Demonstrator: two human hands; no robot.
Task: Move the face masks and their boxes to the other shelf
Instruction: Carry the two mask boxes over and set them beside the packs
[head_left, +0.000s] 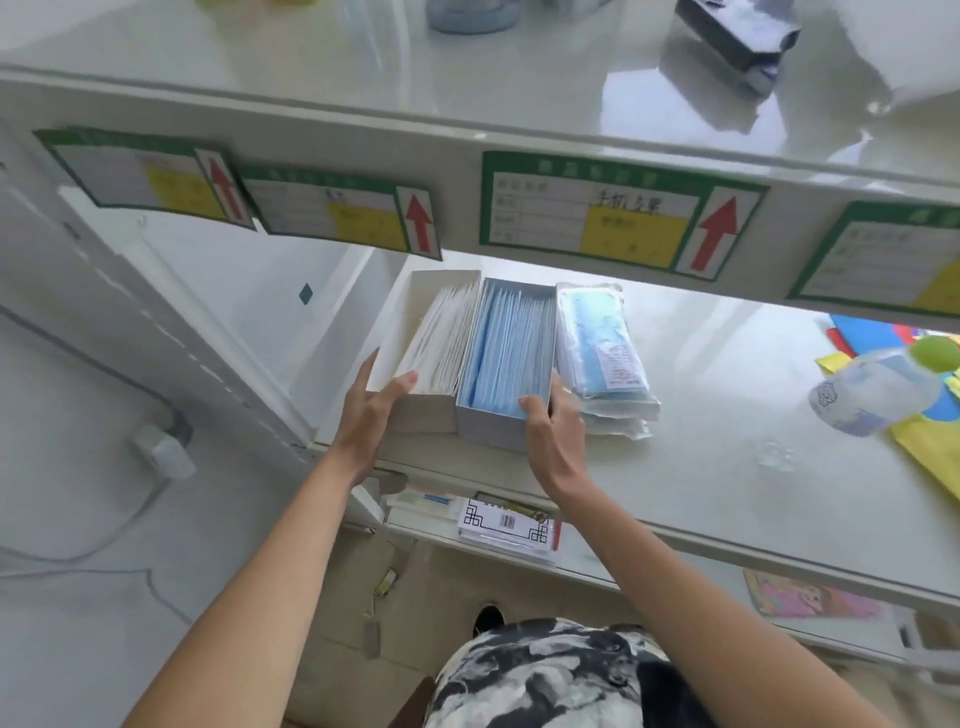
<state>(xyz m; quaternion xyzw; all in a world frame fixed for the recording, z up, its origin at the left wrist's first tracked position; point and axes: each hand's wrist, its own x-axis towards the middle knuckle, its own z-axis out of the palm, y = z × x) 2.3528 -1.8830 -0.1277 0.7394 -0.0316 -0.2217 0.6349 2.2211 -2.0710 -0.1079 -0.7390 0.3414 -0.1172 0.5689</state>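
Both our hands reach the middle shelf: left hand clasps the white-mask box, right hand clasps the blue-mask box (two open boxes, touching); one bagged mask stack lies beside them.

Green-bordered shelf labels with red arrows, plastic bottle lying right, barcoded packet below.

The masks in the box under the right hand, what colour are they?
Light blue masks, seen in the head view, the only one.
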